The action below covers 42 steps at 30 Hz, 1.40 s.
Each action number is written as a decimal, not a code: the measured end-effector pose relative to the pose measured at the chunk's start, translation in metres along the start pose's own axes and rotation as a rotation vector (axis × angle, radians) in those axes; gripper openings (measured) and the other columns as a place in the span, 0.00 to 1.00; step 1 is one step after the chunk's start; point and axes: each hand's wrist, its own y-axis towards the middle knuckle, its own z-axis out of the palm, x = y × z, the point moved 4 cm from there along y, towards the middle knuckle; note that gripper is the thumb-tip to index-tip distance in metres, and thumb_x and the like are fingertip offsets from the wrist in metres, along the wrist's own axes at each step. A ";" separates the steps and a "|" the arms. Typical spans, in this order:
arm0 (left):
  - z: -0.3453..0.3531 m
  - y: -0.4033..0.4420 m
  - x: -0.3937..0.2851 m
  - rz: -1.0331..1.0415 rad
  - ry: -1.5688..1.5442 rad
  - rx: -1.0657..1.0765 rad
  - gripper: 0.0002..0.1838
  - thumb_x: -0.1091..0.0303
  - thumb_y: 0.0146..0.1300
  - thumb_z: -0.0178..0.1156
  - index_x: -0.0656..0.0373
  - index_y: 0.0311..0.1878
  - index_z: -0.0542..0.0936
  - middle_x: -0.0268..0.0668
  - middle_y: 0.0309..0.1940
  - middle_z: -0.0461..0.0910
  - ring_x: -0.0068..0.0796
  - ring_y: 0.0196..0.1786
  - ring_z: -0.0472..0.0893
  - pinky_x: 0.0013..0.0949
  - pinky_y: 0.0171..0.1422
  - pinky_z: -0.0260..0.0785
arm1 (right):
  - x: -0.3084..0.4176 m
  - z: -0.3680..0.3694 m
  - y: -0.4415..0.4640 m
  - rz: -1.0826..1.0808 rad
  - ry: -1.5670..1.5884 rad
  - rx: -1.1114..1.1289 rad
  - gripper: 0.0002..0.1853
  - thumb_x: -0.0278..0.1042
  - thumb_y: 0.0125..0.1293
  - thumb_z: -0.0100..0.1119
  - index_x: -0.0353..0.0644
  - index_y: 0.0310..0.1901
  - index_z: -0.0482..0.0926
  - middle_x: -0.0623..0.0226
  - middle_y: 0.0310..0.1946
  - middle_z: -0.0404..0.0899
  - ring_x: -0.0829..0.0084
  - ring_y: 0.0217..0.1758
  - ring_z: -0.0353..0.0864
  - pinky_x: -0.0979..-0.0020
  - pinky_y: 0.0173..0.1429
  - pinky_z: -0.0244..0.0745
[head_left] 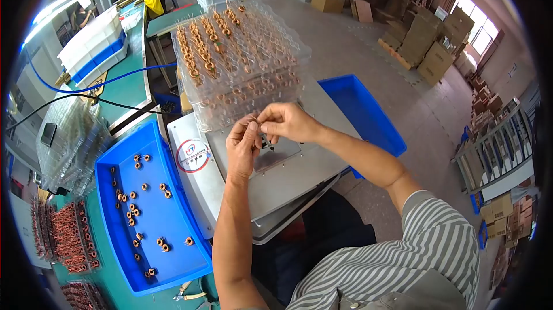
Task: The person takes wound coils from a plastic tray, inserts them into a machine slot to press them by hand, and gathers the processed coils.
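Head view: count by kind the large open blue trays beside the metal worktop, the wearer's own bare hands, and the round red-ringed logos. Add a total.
Large blue trays: 2
Left hand and right hand: 2
Round logo: 1
Total: 5

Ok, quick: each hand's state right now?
Left hand: closed in a pinch; held item too small to tell.
Right hand: pinched closed too; held item equally unclear.

Left hand [243,146] beside right hand [294,123], fingers [272,112] bent
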 end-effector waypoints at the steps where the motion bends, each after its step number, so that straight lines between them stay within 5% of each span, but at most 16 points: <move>1: -0.002 0.001 0.003 -0.021 0.100 0.031 0.17 0.61 0.68 0.61 0.62 0.53 0.79 0.26 0.28 0.76 0.12 0.23 0.69 0.17 0.20 0.56 | -0.012 0.002 -0.005 0.051 0.112 0.029 0.09 0.28 0.67 0.60 0.33 0.45 0.76 0.64 0.34 0.80 0.76 0.31 0.82 0.74 0.37 0.81; 15: 0.006 -0.006 0.009 -0.052 0.408 0.101 0.11 0.65 0.67 0.62 0.59 0.49 0.81 0.27 0.29 0.78 0.11 0.24 0.69 0.16 0.22 0.55 | -0.075 -0.003 -0.017 0.147 0.783 0.087 0.04 0.26 0.68 0.58 0.38 0.42 0.76 0.66 0.36 0.78 0.74 0.36 0.81 0.72 0.44 0.82; 20: -0.004 -0.004 0.016 -0.094 0.441 0.102 0.09 0.69 0.64 0.65 0.59 0.46 0.81 0.26 0.30 0.78 0.12 0.27 0.70 0.17 0.26 0.56 | -0.068 -0.002 -0.019 0.147 0.626 0.082 0.05 0.27 0.68 0.58 0.37 0.42 0.76 0.66 0.36 0.78 0.75 0.36 0.81 0.73 0.43 0.84; 28: -0.002 -0.003 0.016 -0.027 0.418 0.067 0.07 0.70 0.65 0.65 0.60 0.43 0.81 0.27 0.29 0.78 0.12 0.25 0.69 0.17 0.25 0.57 | -0.069 0.001 -0.021 0.175 0.830 0.091 0.06 0.26 0.67 0.59 0.36 0.43 0.76 0.65 0.36 0.78 0.73 0.37 0.83 0.73 0.44 0.85; 42: 0.000 -0.007 0.012 -0.036 0.350 -0.031 0.03 0.73 0.67 0.57 0.62 0.37 0.79 0.30 0.27 0.78 0.11 0.22 0.71 0.16 0.22 0.58 | -0.067 0.005 -0.017 0.029 0.612 0.034 0.11 0.26 0.65 0.63 0.31 0.45 0.74 0.58 0.38 0.79 0.69 0.39 0.85 0.71 0.44 0.86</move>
